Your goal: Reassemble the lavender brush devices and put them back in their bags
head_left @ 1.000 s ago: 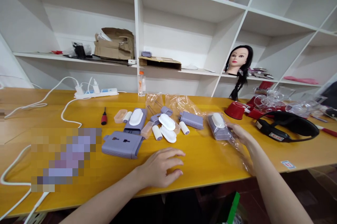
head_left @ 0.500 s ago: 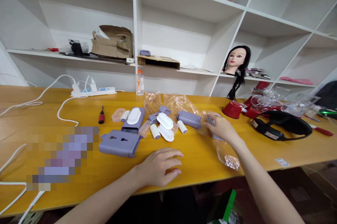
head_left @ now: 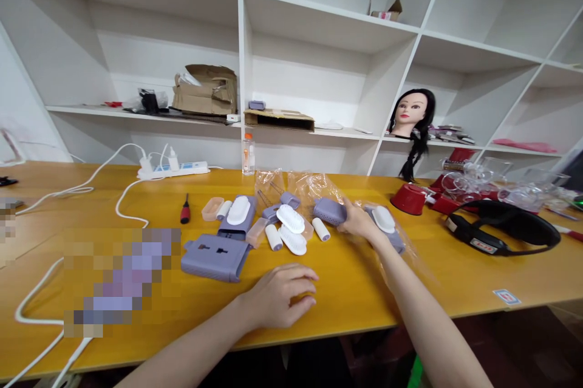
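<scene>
My right hand [head_left: 357,221] has its fingers and thumb around the right end of a lavender plastic case [head_left: 328,211]. Just right of that hand, a second lavender case bearing a white oval piece [head_left: 383,218] lies on clear plastic wrap. My left hand [head_left: 285,294] rests near the table's front edge, empty, its fingers loosely curved and apart. Between the hands and the back lie white oval bristled pads [head_left: 290,218], white rollers [head_left: 321,229] and a translucent peach cup [head_left: 212,209]. A larger lavender shell with two slots [head_left: 215,257] lies left of my left hand.
A red-handled screwdriver [head_left: 184,212] and a power strip [head_left: 173,170] are on the left. An orange-capped bottle [head_left: 248,154] stands at the back. A black headband device [head_left: 501,227] and red devices [head_left: 409,198] occupy the right. White shelves [head_left: 314,60] rise behind the table.
My right hand has left the case with the white oval piece and moved left onto the other lavender case. My left hand stays in place. The view has shifted slightly.
</scene>
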A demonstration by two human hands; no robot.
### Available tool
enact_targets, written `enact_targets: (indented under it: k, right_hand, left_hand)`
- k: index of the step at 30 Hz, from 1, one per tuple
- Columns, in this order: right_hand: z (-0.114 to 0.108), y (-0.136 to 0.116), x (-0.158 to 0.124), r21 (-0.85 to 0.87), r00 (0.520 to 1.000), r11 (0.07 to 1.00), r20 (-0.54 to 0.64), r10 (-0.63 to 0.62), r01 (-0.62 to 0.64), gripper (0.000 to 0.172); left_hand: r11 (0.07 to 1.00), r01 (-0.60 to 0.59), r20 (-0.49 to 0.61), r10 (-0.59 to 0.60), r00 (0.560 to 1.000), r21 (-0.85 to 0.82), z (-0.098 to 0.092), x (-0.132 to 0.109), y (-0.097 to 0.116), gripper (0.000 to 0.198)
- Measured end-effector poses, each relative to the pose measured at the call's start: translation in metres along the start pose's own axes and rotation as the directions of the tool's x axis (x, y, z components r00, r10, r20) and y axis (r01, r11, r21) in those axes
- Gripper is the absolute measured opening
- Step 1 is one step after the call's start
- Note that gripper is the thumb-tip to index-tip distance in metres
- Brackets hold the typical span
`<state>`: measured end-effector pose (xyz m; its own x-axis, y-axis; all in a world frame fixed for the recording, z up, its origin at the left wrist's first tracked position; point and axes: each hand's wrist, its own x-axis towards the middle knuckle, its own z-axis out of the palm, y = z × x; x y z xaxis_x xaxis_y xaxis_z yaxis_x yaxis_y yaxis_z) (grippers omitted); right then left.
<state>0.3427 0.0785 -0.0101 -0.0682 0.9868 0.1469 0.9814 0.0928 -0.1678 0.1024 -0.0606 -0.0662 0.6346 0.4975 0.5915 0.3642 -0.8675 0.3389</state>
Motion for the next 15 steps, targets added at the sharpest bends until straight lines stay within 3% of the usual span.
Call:
enact_targets:
  k: [4,6,8,11,13,15]
  right_hand:
    - [-0.006,-0.011,-0.018,0.186,0.981,0.983,-0.190,0.039,-0.004,0.083]
    - [-0.006,-0.022,-0.030,0.393,0.959,0.919,-0.273,0.076,0.039,0.077]
    - [-0.006,-0.036,-0.044,0.559,0.952,0.819,-0.301,0.057,0.127,0.067]
    - [-0.008,-0.057,-0.071,0.666,0.948,0.689,-0.303,-0.101,0.286,0.058]
    - [-0.013,-0.067,-0.085,0.652,0.918,0.647,-0.303,-0.256,0.396,0.061]
    - [-0.018,-0.070,-0.088,0.638,0.867,0.593,-0.295,-0.401,0.491,0.065]
  left_hand:
    - [0.997,0.056,-0.062,-0.060,0.996,-0.059,0.001,0.002,-0.001,0.016]
    - [0.991,0.113,-0.175,-0.124,0.977,-0.069,0.001,0.003,-0.003,0.020]
    - [0.982,0.186,-0.353,-0.178,0.918,-0.010,-0.001,0.004,-0.006,0.032]
    - [0.932,0.301,-0.565,-0.139,0.813,0.203,-0.006,0.004,-0.011,0.051]
    - [0.888,0.341,-0.578,-0.110,0.809,0.308,-0.009,0.003,-0.015,0.055]
    - [0.894,0.341,-0.558,-0.130,0.819,0.291,-0.013,0.002,-0.017,0.052]
